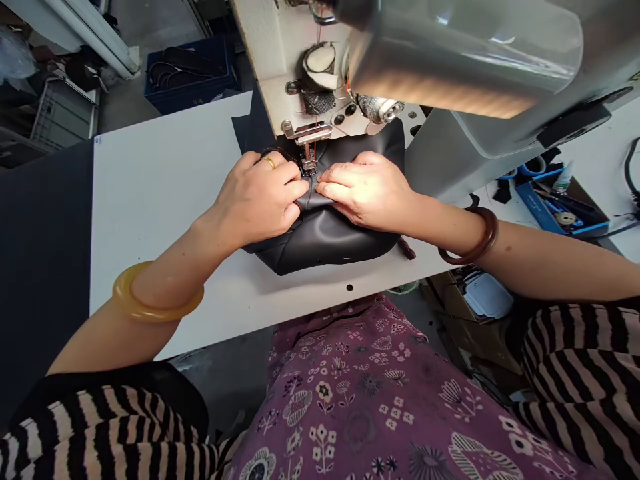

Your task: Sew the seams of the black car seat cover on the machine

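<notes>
A black leather piece [325,233] lies bunched on the white table under the presser foot [309,162] of a sewing machine [450,60]. My left hand [260,197], with a gold ring, presses down on the leather just left of the needle, fingers curled together. My right hand [367,190] lies on the leather just right of the needle, fingers close together and pinching the material. The fingertips of both hands nearly meet in front of the foot. A yellow bangle [150,303] sits on my left forearm and a brown bangle [475,237] on my right.
The white table [160,193] extends left of the work. A blue crate [190,70] with dark parts stands on the floor at the back left. A blue tray [560,203] with small tools lies at the right. Boxes sit under the table's right side.
</notes>
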A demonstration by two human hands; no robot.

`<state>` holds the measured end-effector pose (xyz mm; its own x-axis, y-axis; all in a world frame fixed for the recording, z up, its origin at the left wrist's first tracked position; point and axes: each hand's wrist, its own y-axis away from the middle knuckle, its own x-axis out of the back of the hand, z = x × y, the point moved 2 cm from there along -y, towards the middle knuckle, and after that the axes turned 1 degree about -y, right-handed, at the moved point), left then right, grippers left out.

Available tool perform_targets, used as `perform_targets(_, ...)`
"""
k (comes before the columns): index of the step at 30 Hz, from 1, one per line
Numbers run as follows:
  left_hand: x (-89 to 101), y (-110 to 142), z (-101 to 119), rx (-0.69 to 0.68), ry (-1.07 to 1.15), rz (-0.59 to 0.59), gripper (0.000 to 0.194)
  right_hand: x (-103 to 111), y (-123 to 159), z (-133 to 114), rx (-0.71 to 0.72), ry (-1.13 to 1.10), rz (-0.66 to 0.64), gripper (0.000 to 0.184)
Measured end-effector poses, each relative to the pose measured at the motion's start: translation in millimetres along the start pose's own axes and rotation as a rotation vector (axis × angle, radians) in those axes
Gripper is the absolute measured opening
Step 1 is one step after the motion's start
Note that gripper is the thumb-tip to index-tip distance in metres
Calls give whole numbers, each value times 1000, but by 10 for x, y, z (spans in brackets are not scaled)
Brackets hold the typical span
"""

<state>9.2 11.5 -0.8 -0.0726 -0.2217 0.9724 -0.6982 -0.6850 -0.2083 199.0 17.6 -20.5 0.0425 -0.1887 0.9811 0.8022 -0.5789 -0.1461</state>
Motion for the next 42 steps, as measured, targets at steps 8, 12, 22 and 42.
perform_targets(8, 28, -14, -11, -13, -6, 1, 37, 20, -20, -3, -16, -42, -34, 42)
perform_targets(12, 33, -16, -17, -38, -41, 12, 36, 36, -33, -2, -26, -39, -76, 43)
perform_targets(22, 71, -46, -35, -5, -79, -92, 36, 31, -50, -4, -23, -32, -50, 41)
perform_targets(42, -31, -8, -39, -27, -71, 17, 37, -28, -76, 13, -63, 89, -54, 43)
